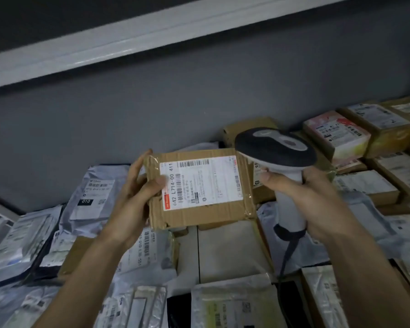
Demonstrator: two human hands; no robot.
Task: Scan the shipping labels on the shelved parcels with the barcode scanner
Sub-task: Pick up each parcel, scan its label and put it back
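Two hands are working: left hand (137,192) gripping a box (199,188), right hand (313,197) clutching the scanner (277,159). Scanning step; next, its head needs aiming at the label (200,182).

Dim, flat light; soft blur, wide-angle bending toward the edges.

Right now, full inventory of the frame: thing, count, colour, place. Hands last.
box: one, brown, white label facing the camera, held up at centre
scanner: one, white handle with a dark head, right of the box
mailers: many, grey-white, left and front of the shelf
cartons: several, brown, stacked at right
wall: grey, behind the shelf
left hand: grip on the box's left edge
right hand: grip round the scanner handle
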